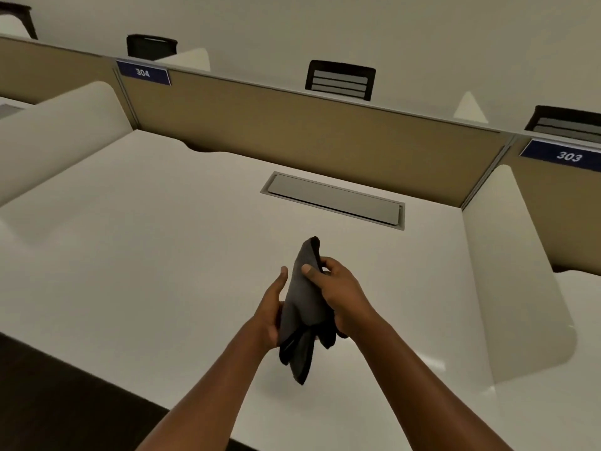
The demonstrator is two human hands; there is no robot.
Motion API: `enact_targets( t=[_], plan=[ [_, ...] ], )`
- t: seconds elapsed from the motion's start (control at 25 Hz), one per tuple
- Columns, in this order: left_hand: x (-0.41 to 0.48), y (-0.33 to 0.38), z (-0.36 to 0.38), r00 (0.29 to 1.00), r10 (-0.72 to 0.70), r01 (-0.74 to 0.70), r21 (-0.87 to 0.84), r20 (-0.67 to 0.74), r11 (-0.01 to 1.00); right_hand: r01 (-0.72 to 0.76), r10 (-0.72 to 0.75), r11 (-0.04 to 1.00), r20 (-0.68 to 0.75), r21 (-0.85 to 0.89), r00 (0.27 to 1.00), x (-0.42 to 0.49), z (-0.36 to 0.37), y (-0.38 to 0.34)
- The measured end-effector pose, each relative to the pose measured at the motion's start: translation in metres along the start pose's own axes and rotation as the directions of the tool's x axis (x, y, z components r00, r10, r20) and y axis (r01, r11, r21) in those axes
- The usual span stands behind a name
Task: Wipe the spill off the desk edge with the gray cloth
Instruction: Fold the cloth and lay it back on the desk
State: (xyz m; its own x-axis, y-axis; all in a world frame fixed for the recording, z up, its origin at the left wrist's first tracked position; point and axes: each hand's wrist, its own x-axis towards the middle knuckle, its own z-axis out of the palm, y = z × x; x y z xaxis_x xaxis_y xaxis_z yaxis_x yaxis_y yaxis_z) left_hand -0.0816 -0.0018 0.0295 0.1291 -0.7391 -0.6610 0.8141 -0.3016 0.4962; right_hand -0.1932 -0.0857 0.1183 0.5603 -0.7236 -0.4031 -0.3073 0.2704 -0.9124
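The gray cloth [304,307] is bunched and held upright in the air above the white desk [146,255]. My left hand [271,310] cups its left side, thumb pointing up. On the cloth's right side my right hand [338,294] grips it, thumb pressed on the front of the fabric. Loose dark ends of the cloth hang below both hands. The desk's front edge [136,390] runs diagonally at lower left. I cannot make out a spill on the desk surface or along that edge.
A grey cable flap [335,200] is set into the desk behind the hands. A tan partition [292,131] closes the back, with white rounded dividers left [61,131] and right [510,271]. Blue signs read 304 [143,72] and 303 [567,155]. Black chairs stand beyond.
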Motion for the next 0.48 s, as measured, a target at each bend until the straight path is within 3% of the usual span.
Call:
enact_targets(
  t=[0.12, 0.24, 0.4, 0.48],
  plan=[
    [0.017, 0.037, -0.017, 0.998, 0.068, -0.068, 0.066, 0.014, 0.995, -0.084, 0.094, 0.987, -0.066, 0.135, 0.993, 0.031, -0.003, 0.002],
    [0.034, 0.08, -0.024, 0.957, 0.253, -0.194, 0.332, -0.143, 0.923, -0.153, 0.183, 0.966, -0.132, 0.21, 0.974, 0.059, -0.004, 0.016],
    [0.061, 0.122, -0.015, 0.899, 0.417, -0.245, 0.637, -0.133, 0.731, -0.16, 0.218, 0.948, -0.191, 0.276, 0.957, 0.094, 0.003, 0.026],
    [0.078, 0.126, -0.013, 0.851, 0.511, -0.179, 0.848, -0.121, 0.499, -0.154, 0.157, 0.988, -0.302, 0.034, 0.94, 0.108, 0.004, 0.029]
  ],
)
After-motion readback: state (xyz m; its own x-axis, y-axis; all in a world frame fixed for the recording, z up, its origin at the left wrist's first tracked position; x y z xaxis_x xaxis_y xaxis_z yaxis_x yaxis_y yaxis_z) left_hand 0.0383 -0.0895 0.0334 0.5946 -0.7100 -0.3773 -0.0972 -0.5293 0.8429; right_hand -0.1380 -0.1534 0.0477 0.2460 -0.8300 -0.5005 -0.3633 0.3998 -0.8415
